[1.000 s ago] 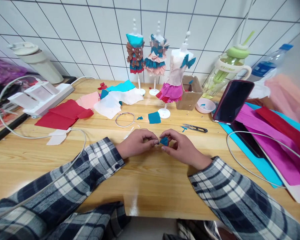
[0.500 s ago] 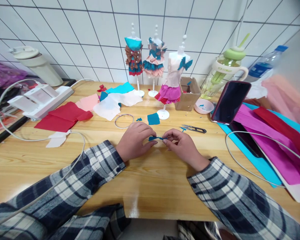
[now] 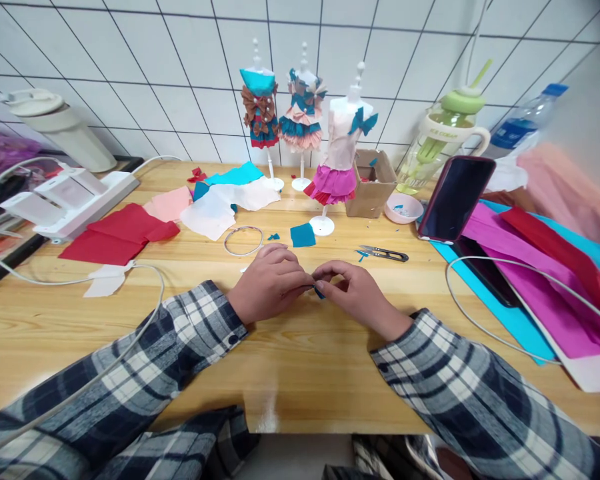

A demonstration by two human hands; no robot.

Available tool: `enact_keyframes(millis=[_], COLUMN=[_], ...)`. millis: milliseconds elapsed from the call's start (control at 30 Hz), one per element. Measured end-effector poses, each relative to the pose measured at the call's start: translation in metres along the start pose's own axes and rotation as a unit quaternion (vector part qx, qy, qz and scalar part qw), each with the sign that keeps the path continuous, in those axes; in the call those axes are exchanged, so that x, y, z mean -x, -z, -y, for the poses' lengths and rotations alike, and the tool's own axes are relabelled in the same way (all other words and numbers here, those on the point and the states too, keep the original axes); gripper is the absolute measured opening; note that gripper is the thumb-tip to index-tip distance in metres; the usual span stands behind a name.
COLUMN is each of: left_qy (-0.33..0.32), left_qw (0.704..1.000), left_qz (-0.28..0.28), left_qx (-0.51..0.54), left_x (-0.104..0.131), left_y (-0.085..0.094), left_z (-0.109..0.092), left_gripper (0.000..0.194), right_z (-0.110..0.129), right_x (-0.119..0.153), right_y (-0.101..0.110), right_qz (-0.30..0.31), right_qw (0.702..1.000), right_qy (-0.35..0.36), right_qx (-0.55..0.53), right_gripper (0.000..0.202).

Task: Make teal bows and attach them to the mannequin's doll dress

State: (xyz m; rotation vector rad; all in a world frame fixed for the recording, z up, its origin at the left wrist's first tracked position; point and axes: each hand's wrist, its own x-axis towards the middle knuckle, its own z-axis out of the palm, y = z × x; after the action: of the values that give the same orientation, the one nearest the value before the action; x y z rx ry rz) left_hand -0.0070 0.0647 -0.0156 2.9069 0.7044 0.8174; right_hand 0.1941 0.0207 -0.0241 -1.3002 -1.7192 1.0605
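Teal scrap (image 3: 321, 294) above table (image 3: 305, 373) — pinched by your right hand (image 3: 361, 293); your left hand (image 3: 269, 283) curled beside it, grip hidden. Shaping seems unfinished — teal square (image 3: 303, 235) lies flat, bow (image 3: 364, 121) already on mannequin (image 3: 341, 143).

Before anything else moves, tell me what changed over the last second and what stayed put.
The left hand and right hand have drawn together, narrowing the gap of half a second ago. The teal scrap, then stretched between them, is now mostly hidden, a bit showing at the right hand. Whether the left hand let go is hidden. The teal square, snips and dress forms stayed put.
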Motion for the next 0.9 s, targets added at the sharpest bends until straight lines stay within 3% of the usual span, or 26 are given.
enact_keyframes(millis=[133, 367, 600, 733, 900], left_qy=[-0.004, 0.015, 0.085, 0.164, 0.284], left_qw=[1.000, 0.998, 0.991, 0.976, 0.915], left_qz=[-0.004, 0.029, 0.050, 0.041, 0.041], left_qx=[0.009, 0.048, 0.090, 0.138, 0.283], left_x=[-0.001, -0.002, -0.003, -0.005, -0.006], left_y=[0.001, 0.000, 0.000, 0.001, 0.000], left_z=[-0.001, -0.003, -0.007, -0.008, -0.007], left_gripper=[0.011, 0.015, 0.013, 0.011, 0.018], right_z=[0.000, -0.003, -0.003, 0.000, 0.010], right_x=[-0.002, -0.002, -0.001, 0.001, 0.008], right_y=[0.000, -0.001, 0.002, 0.009, 0.015], right_qz=[-0.012, -0.027, -0.037, -0.016, -0.056], right_qw=[1.000, 0.994, 0.975, 0.938, 0.869], right_qy=[-0.004, 0.083, 0.170, 0.241, 0.286], right_qx=[0.006, 0.069, 0.136, 0.249, 0.400], right_gripper=[0.011, 0.007, 0.008, 0.016, 0.026])
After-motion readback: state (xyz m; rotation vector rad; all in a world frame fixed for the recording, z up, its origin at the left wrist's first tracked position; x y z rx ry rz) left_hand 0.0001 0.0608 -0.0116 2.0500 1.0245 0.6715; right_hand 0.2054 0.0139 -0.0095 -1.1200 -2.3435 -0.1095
